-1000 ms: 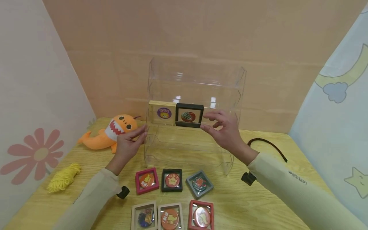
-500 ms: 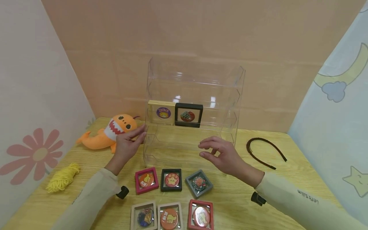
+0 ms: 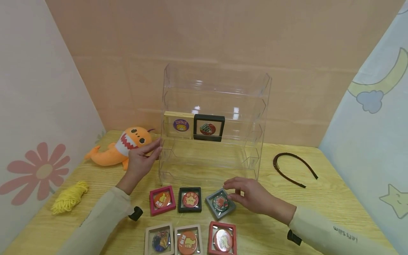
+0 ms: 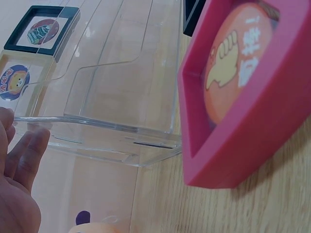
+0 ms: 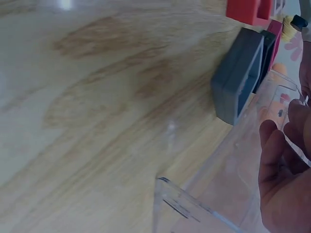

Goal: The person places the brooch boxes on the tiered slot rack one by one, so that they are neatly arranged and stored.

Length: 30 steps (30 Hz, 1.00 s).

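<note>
A clear acrylic display rack (image 3: pixel 213 163) with several tiers stands on the table. My left hand (image 3: pixel 141 162) pinches its left side edge; in the left wrist view, fingers (image 4: pixel 30 158) lie at that edge. On one tier, a cream badge frame (image 3: pixel 179 125) and a black badge frame (image 3: pixel 208 128) stand side by side. Over the right corner of a grey badge frame (image 3: pixel 220 204) on the table hovers my right hand (image 3: pixel 251 194), its fingers loosely bent with nothing between them. A gap separates it from that frame in the right wrist view.
Beside the grey frame lie pink (image 3: pixel 162 200) and black (image 3: pixel 190 199) frames. Nearer are two beige frames (image 3: pixel 159 240) and a red one (image 3: pixel 222 238). An orange shark plush (image 3: pixel 127 147), yellow yarn (image 3: pixel 70 197) and brown headband (image 3: pixel 294 154) lie around the rack.
My right hand has left the black frame on the tier and come down toward the grey frame. My left hand has stayed at the rack's side.
</note>
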Each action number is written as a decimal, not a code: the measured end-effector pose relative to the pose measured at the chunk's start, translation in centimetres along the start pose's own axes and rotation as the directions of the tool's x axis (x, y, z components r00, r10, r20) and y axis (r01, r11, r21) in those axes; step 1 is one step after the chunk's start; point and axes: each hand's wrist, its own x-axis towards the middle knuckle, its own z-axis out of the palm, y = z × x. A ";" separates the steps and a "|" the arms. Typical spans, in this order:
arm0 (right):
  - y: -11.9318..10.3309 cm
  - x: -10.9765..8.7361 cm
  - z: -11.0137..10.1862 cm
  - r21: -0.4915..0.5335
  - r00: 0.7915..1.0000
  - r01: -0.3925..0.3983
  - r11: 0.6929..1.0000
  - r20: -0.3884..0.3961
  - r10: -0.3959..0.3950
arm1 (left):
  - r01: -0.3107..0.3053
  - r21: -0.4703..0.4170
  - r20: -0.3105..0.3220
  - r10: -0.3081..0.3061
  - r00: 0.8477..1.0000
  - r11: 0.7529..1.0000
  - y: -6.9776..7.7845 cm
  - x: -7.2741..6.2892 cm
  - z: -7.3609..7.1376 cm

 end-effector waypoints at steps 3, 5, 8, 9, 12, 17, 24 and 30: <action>0.2 -0.4 0.4 -0.002 0.999 -0.026 1.000 0.047 0.026 | 0.001 -0.001 0.000 -0.001 1.000 1.000 -0.1 0.0 0.0; 0.3 -0.5 0.6 -0.009 0.996 -0.051 0.999 0.074 0.051 | -0.001 -0.002 0.001 0.001 1.000 1.000 -0.1 0.0 0.0; 0.4 -0.7 0.9 -0.040 0.991 -0.076 0.996 0.109 0.080 | -0.003 -0.004 0.001 0.003 1.000 1.000 -0.1 0.0 0.0; 0.5 -0.7 1.0 -0.052 0.989 -0.081 0.995 0.117 0.086 | -0.003 -0.004 0.002 0.003 1.000 1.000 -0.2 0.0 0.0; 0.5 -0.9 1.3 -0.089 0.984 -0.095 0.991 0.142 0.107 | -0.001 -0.007 0.001 0.001 1.000 1.000 -0.2 0.0 0.0; 0.7 -1.1 1.6 -0.109 0.976 -0.111 0.988 0.173 0.129 | 0.004 -0.011 0.003 -0.004 1.000 1.000 -0.3 -0.1 0.0; 0.9 -1.1 1.7 -0.119 0.968 -0.128 0.985 0.199 0.150 | 0.015 -0.029 0.004 -0.015 1.000 0.999 -0.3 -0.1 0.0; 1.1 -1.2 1.8 -0.131 0.963 -0.127 0.983 0.220 0.154 | 0.022 -0.036 0.008 -0.021 1.000 0.999 -0.4 -0.1 -0.1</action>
